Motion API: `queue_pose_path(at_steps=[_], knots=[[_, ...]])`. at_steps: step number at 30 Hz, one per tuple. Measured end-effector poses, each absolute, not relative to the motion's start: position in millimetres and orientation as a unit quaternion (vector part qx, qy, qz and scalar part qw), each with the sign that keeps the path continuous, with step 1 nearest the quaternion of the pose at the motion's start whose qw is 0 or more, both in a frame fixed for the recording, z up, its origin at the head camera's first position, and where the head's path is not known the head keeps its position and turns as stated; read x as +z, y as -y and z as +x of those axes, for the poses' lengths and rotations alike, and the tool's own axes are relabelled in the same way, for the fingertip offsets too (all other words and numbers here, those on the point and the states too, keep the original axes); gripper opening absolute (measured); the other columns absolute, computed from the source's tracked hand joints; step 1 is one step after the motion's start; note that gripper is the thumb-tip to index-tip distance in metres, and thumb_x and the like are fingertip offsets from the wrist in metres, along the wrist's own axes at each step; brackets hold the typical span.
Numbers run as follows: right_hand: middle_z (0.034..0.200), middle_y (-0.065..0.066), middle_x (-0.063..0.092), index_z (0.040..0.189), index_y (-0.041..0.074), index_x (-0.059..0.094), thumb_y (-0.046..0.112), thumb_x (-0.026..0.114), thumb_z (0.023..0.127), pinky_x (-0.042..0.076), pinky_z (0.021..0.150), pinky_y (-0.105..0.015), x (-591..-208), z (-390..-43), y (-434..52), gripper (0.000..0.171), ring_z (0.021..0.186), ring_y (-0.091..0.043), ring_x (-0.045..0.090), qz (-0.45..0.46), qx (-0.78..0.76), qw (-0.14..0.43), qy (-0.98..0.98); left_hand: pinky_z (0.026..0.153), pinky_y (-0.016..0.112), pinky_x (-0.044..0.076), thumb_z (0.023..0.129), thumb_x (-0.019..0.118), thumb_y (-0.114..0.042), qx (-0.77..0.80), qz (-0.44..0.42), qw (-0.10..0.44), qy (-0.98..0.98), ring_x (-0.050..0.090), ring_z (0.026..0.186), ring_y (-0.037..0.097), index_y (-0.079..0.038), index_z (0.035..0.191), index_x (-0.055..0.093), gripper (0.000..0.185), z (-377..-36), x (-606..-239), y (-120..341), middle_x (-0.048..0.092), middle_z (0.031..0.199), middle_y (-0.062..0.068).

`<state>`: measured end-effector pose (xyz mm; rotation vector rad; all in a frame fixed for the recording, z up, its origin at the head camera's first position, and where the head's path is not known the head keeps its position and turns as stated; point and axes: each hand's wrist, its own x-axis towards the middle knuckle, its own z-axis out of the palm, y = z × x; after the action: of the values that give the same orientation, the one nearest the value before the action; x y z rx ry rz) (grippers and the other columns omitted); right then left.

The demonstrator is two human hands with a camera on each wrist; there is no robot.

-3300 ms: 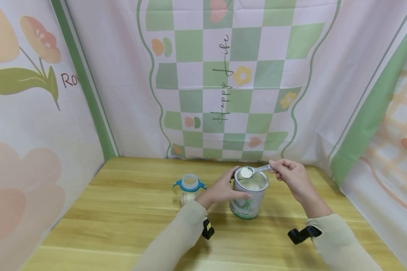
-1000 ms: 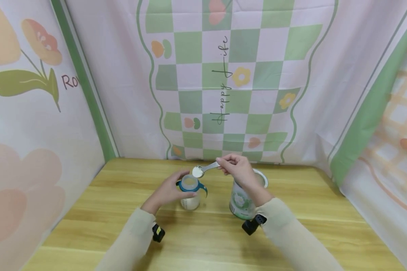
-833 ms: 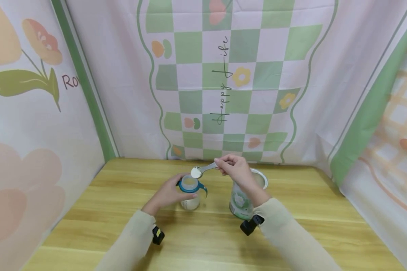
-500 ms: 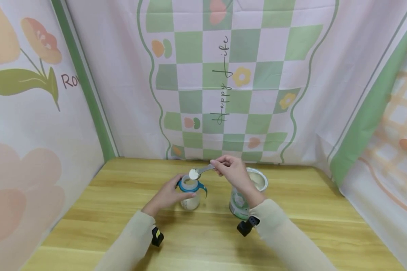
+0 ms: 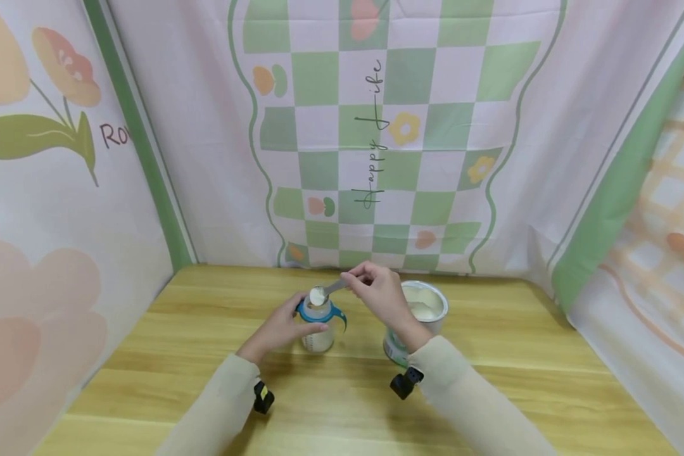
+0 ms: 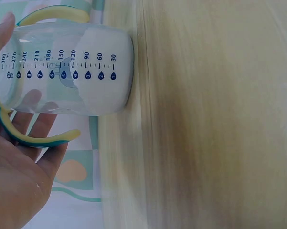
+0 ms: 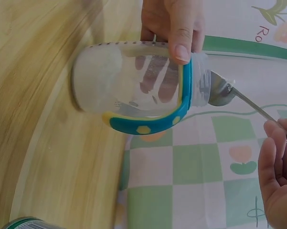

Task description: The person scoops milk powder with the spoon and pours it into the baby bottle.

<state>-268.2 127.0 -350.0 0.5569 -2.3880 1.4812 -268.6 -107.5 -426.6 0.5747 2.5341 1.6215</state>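
A light wooden bench (image 5: 490, 386) with visible grain is enclosed on three sides by printed cloth backdrops: a green-and-white checkered panel (image 5: 376, 126) with small flowers and cursive script behind, a pink floral panel (image 5: 45, 190) left, an orange plaid panel (image 5: 667, 209) right.

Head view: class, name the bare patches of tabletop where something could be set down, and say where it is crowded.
The table is bare left of the bottle to the floral wall, right of the powder tin to the hanging cloth, and along the near edge between the sleeves. The middle is crowded: left hand grips the bottle, right hand holds the spoon over it.
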Motion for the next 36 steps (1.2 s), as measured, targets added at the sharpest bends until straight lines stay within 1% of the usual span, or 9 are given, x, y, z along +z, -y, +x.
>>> queue_pose_path(at_steps=[3, 6, 12, 16, 19, 22, 25, 29, 36], knots=[[0.072, 0.004, 0.067, 0.09, 0.012, 0.073, 0.027, 0.071, 0.096, 0.043, 0.049, -0.027, -352, -268, -126, 0.017, 0.058, -0.019, 0.057, 0.209, 0.491, 0.16, 0.83, 0.109, 0.054, 0.036, 0.086, 0.082, -0.035, 0.528, 0.189, 0.039, -0.827, 0.05, 0.13, 0.026, -0.016, 0.147, 0.046, 0.073, -269, -427, 108, 0.058, 0.137, 0.002], [0.072, 0.005, 0.067, 0.09, 0.013, 0.072, 0.027, 0.07, 0.097, 0.043, 0.048, -0.027, -356, -267, -124, 0.015, 0.056, -0.014, 0.055, 0.232, 0.466, 0.185, 0.833, 0.109, 0.055, 0.036, 0.085, 0.082, -0.036, 0.527, 0.186, 0.038, -0.828, 0.049, 0.13, 0.026, -0.016, 0.147, 0.047, 0.074, -269, -427, 108, 0.058, 0.137, 0.002], [0.073, 0.004, 0.067, 0.091, 0.013, 0.071, 0.022, 0.069, 0.098, 0.045, 0.048, -0.025, -365, -266, -121, 0.012, 0.056, -0.007, 0.054, 0.285, 0.428, 0.224, 0.828, 0.109, 0.055, 0.035, 0.086, 0.082, -0.03, 0.527, 0.178, 0.037, -0.83, 0.049, 0.131, 0.027, -0.017, 0.147, 0.046, 0.072, -268, -427, 107, 0.058, 0.137, 0.002], [0.075, 0.005, 0.066, 0.092, 0.012, 0.07, 0.015, 0.069, 0.097, 0.047, 0.051, -0.022, -369, -263, -119, 0.006, 0.06, -0.003, 0.055, 0.328, 0.386, 0.263, 0.821, 0.109, 0.054, 0.036, 0.086, 0.082, -0.031, 0.527, 0.18, 0.037, -0.83, 0.049, 0.131, 0.025, -0.018, 0.147, 0.047, 0.072, -268, -427, 107, 0.058, 0.136, 0.001], [0.078, 0.006, 0.066, 0.094, 0.012, 0.07, 0.011, 0.071, 0.095, 0.05, 0.056, -0.02, -373, -260, -118, 0.002, 0.066, -0.003, 0.058, 0.36, 0.331, 0.304, 0.818, 0.109, 0.054, 0.037, 0.086, 0.082, -0.035, 0.523, 0.187, 0.034, -0.831, 0.049, 0.13, 0.026, -0.017, 0.146, 0.047, 0.073, -268, -427, 107, 0.057, 0.137, 0.001], [0.079, 0.004, 0.066, 0.094, 0.012, 0.069, 0.011, 0.075, 0.092, 0.052, 0.06, -0.02, -376, -259, -118, 0.006, 0.069, -0.006, 0.06, 0.38, 0.283, 0.341, 0.812, 0.108, 0.054, 0.037, 0.086, 0.081, -0.037, 0.521, 0.195, 0.031, -0.831, 0.05, 0.13, 0.027, -0.016, 0.147, 0.046, 0.073, -268, -427, 108, 0.057, 0.137, 0.002], [0.079, 0.002, 0.066, 0.092, 0.009, 0.068, 0.011, 0.078, 0.089, 0.053, 0.061, -0.02, -378, -259, -118, 0.01, 0.07, -0.008, 0.062, 0.393, 0.263, 0.366, 0.801, 0.107, 0.054, 0.038, 0.086, 0.081, -0.036, 0.522, 0.2, 0.028, -0.829, 0.05, 0.129, 0.027, -0.016, 0.146, 0.047, 0.071, -267, -428, 108, 0.057, 0.138, 0.003], [0.079, 0.0, 0.066, 0.089, 0.008, 0.067, 0.008, 0.081, 0.085, 0.053, 0.061, -0.019, -380, -259, -119, 0.014, 0.07, -0.01, 0.063, 0.415, 0.248, 0.382, 0.788, 0.108, 0.054, 0.037, 0.087, 0.081, -0.033, 0.526, 0.203, 0.025, -0.826, 0.051, 0.128, 0.026, -0.016, 0.145, 0.048, 0.069, -268, -429, 109, 0.058, 0.136, 0.002], [0.08, 0.0, 0.066, 0.09, 0.007, 0.068, 0.004, 0.084, 0.079, 0.05, 0.059, -0.016, -378, -257, -124, 0.019, 0.068, -0.009, 0.06, 0.453, 0.223, 0.377, 0.776, 0.109, 0.053, 0.035, 0.085, 0.082, -0.035, 0.53, 0.204, 0.027, -0.823, 0.049, 0.13, 0.024, -0.02, 0.145, 0.048, 0.071, -268, -428, 109, 0.057, 0.136, -0.001]])
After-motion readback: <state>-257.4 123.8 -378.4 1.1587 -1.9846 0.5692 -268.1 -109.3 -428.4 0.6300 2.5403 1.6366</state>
